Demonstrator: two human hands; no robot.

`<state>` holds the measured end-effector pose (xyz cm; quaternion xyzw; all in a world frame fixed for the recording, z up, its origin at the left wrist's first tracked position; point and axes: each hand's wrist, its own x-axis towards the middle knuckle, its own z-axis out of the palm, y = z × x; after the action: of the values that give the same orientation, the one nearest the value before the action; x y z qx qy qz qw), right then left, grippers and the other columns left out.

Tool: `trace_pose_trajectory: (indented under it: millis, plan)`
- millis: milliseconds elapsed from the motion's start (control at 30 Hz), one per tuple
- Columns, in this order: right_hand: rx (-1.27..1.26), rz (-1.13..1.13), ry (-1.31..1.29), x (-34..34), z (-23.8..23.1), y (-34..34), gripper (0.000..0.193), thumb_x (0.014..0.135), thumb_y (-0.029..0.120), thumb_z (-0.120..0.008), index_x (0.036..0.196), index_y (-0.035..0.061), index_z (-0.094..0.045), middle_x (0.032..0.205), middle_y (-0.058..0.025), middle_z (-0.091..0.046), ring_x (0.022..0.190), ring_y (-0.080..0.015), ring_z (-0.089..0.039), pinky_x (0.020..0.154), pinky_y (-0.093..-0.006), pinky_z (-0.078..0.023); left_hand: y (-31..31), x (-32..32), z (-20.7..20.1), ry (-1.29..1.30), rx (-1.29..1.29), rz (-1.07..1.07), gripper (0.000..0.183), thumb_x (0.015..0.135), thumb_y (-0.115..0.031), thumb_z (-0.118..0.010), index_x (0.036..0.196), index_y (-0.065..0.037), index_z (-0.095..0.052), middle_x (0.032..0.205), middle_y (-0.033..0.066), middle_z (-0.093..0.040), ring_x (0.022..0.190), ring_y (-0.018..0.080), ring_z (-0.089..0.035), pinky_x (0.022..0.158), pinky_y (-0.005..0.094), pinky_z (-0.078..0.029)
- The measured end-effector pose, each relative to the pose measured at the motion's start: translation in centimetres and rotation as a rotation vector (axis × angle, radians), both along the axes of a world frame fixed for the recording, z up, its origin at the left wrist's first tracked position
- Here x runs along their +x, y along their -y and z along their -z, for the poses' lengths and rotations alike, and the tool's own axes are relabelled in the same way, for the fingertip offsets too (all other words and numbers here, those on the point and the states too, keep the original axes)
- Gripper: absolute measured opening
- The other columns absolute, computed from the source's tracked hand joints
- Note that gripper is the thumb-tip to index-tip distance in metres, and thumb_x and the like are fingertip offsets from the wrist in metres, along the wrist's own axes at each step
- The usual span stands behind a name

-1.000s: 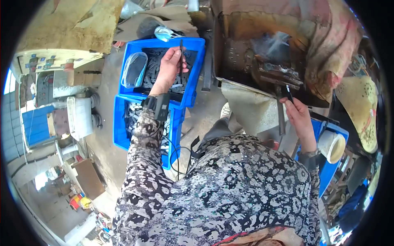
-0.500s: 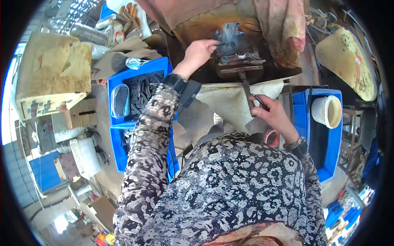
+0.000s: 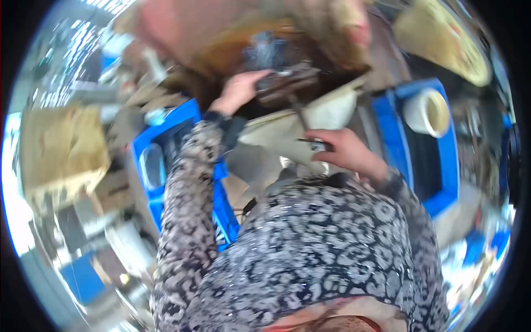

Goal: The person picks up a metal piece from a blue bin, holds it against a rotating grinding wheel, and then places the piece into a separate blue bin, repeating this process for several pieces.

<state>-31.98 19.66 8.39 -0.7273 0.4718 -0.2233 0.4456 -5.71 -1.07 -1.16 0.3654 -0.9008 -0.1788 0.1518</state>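
Observation:
Motion blurs the view. My left hand [image 3: 239,91] reaches to the left side of a dark, wet metal block [image 3: 293,83]. Its fingers are drawn together; whatever they pinch is hidden. Whitish water or spray [image 3: 265,50] shows just beyond the block. A dark bar [image 3: 298,113] runs from the block toward me. Close to the bar's near end, my right hand [image 3: 348,150] is closed on a slim dark metal piece [image 3: 316,145], its kind too smeared to tell.
Blue bins with dark pieces stand at left [image 3: 142,138], a clear oval container [image 3: 152,166] in one. At right is another blue bin [image 3: 451,182] with a white bucket [image 3: 426,113]. Pinkish cloth [image 3: 182,27] hangs behind the block; a pale sheet [image 3: 332,110] hangs in front.
The whole view has shifted and tilted, so the bench appears farther left. My right hand with the dark piece has turned, and the piece now points leftward. My left hand stays by the block.

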Motion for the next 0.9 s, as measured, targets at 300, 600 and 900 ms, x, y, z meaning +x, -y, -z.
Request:
trace_pose_trajectory:
  millis: [300, 600, 900]
  plan:
    - [-0.18, -0.071, -0.124, 0.4, 1.6, 0.4, 0.033, 0.081, 0.033, -0.064, 0.105, 0.0119, -0.06, 0.082, -0.0127, -0.064, 0.08, -0.0355, -0.062, 0.066, -0.0472, -0.047, 1.0, 1.1, -0.9, 0.034, 0.158, 0.164, 0.059, 0.077, 0.011, -0.042, 0.129, -0.014, -0.055, 0.118, 0.0213, -0.06, 0.11, 0.0359, -0.058, 0.089, 0.0372, -0.048]
    - [-0.48, -0.048, -0.07, -0.3, -0.2, 1.6, 0.027, 0.083, 0.031, -0.062, 0.101, 0.0126, -0.058, 0.079, -0.0127, -0.063, 0.077, -0.0353, -0.062, 0.063, -0.0471, -0.047, -1.5, 2.4, -5.0, -0.025, 0.156, -0.135, 0.051, 0.084, 0.006, -0.052, 0.132, -0.01, -0.052, 0.104, 0.0149, -0.064, 0.085, 0.0225, -0.063, 0.078, 0.0316, -0.05]
    - [-0.768, 0.424, 0.344, 2.4, -7.8, 8.6, 0.026, 0.076, 0.026, -0.072, 0.092, 0.006, -0.068, 0.08, -0.013, -0.067, 0.073, -0.0261, -0.066, 0.069, -0.0349, -0.052, -15.9, 1.9, -7.4, -0.301, -0.169, -0.376, 0.04, 0.082, 0.003, -0.056, 0.121, -0.005, -0.058, 0.107, 0.015, -0.064, 0.092, 0.0264, -0.063, 0.082, 0.034, -0.051]
